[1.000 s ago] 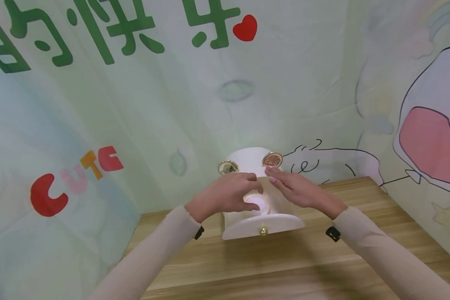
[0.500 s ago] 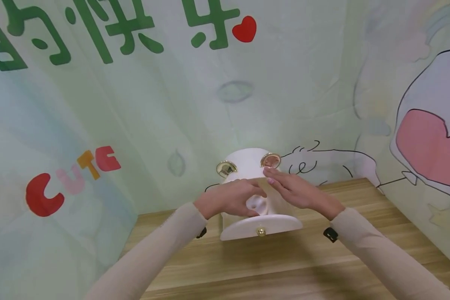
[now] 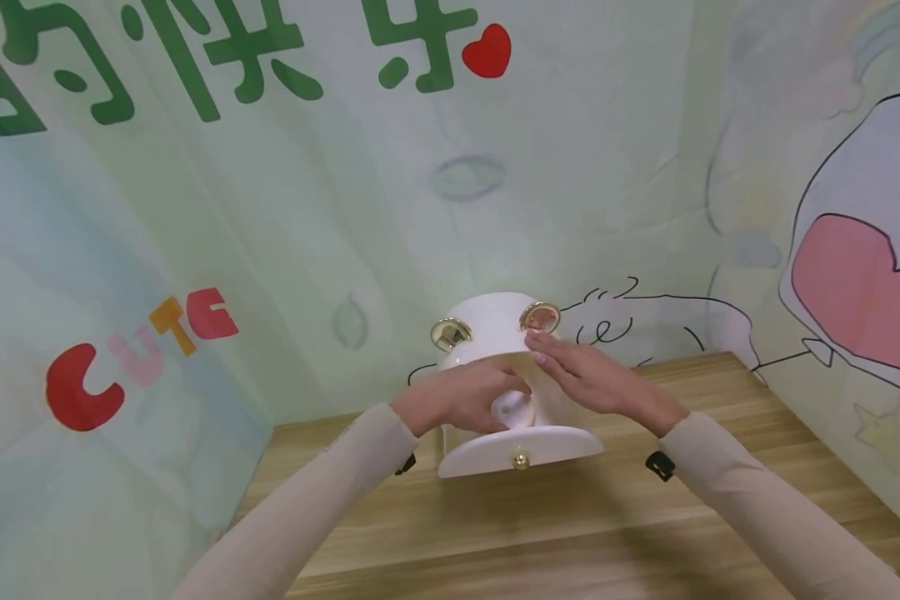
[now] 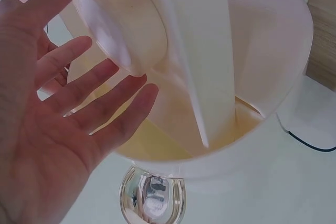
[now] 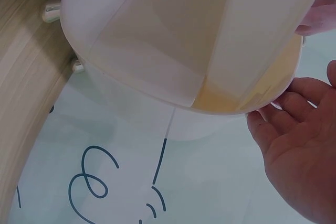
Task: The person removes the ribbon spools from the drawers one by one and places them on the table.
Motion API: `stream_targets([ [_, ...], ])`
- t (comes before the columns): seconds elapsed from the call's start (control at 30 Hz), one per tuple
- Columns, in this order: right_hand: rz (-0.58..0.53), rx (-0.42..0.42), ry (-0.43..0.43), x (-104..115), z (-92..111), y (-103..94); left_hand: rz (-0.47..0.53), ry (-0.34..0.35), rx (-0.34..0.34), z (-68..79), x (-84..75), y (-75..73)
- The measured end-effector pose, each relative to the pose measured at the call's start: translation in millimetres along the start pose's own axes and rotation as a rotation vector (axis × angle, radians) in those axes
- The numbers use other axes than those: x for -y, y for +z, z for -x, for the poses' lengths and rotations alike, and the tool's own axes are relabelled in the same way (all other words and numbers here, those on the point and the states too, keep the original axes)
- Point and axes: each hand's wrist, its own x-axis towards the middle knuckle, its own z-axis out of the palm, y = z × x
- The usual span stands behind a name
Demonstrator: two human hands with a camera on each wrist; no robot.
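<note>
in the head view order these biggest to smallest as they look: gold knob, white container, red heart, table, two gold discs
1. Table
2. White container
3. Red heart
4. Left gold disc and right gold disc, too alike to rank
5. Gold knob

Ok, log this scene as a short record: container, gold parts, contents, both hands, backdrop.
Container: white, open, on wooden surface
Gold parts: knob on front panel; two round discs
Contents: white round piece
Left hand: around the round piece; grip unclear
Right hand: fingertips at container's rim
Backdrop: printed, red heart
</note>
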Motion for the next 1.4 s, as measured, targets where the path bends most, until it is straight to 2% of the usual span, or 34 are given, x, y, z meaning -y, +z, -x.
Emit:
stream_targets([
  [0.27, 0.005, -0.006, -0.023, 0.7, -3.1, -1.2, 0.016, -0.051, 0.046, -2.9, 0.6, -2.4],
  [0.47, 0.002, -0.001, -0.002, 0.2, 0.0, -1.1, 0.039, -0.037, 0.061, -6.7, -0.5, -1.5],
  [0.6, -0.012, 0.004, -0.009, 0.7, 0.6, 0.3, 0.037, -0.057, 0.064, -6.7, -2.2, -0.6],
  [0.9, -0.013, -0.003, -0.02, 1.3, -1.1, 2.0, 0.029, -0.052, 0.036, -1.6, -0.8, -0.2],
  [1.1, -0.012, -0.004, -0.016, 1.0, -1.5, 1.4, 0.06, -0.056, 0.024, -1.6, 2.4, 1.3],
  [1.27, -0.013, -0.001, -0.008, 1.1, 0.1, -0.1, 0.087, -0.079, 0.04, -2.6, 1.2, -0.6],
  [1.4, -0.014, 0.0, -0.005, 0.0, 0.2, -1.2, 0.089, -0.071, 0.027, -2.1, 0.9, -5.8],
])
